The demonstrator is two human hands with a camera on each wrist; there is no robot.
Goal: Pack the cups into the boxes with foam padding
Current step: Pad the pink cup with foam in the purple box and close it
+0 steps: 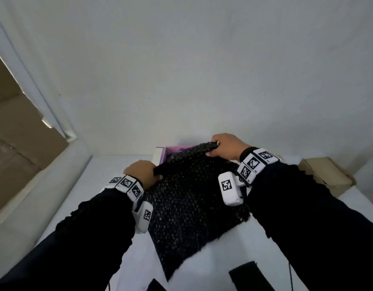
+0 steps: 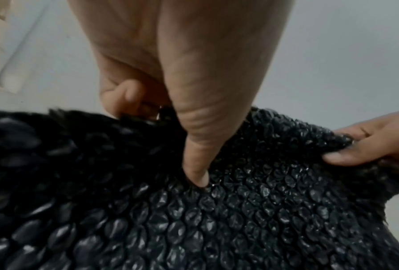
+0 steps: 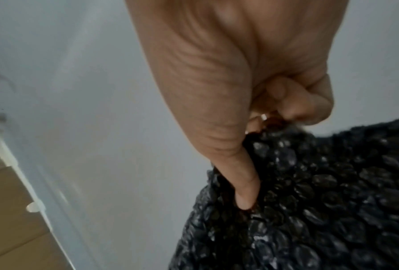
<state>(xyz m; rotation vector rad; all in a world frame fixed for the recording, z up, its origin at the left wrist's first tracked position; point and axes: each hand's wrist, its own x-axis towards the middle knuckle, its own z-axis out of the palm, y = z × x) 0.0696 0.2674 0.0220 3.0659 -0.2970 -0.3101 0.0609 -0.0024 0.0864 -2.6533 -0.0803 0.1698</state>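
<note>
Nearest the head camera, two dark sleeves reach forward over a white table, each wrist wearing a white band with square black-and-white markers. Between them a sheet of black bubble wrap is held up at its far edge, its near end trailing down toward the table's near edge. The left hand pinches the sheet's far left corner, thumb pressed into the bubbles on top and fingers curled under the edge. The right hand grips the far right corner the same way, thumb on top and fingers folded beneath. Behind the sheet, near the table's far edge, stands a white box with a pink lining, mostly hidden by the wrap. A brown cardboard box sits at the table's right edge.
</note>
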